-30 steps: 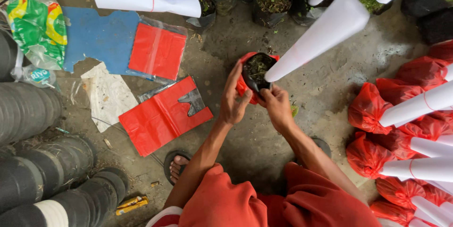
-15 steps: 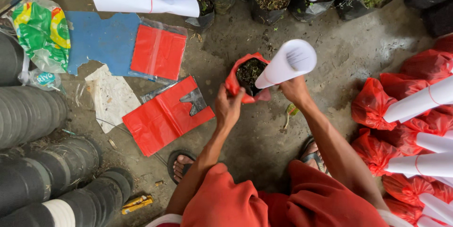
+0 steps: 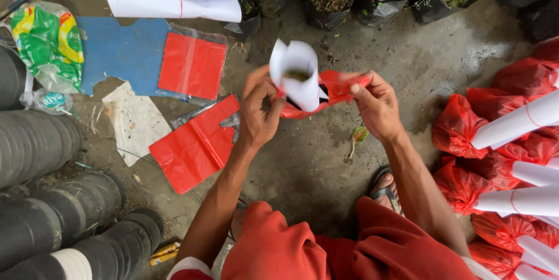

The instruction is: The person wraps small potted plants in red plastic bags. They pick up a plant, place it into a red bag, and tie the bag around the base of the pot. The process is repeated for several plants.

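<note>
My left hand (image 3: pixel 258 111) and right hand (image 3: pixel 377 105) each pinch the red bag (image 3: pixel 332 91) stretched between them, around the paper-wrapped pot (image 3: pixel 297 73)

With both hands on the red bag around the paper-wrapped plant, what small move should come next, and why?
Probably draw the two pulled corners of the red bag together over the pot and knot them. The left hand and right hand each pinch one side of the bag's mouth, stretched apart around the white paper tube, and the finished red bundles on the right are closed.
</note>
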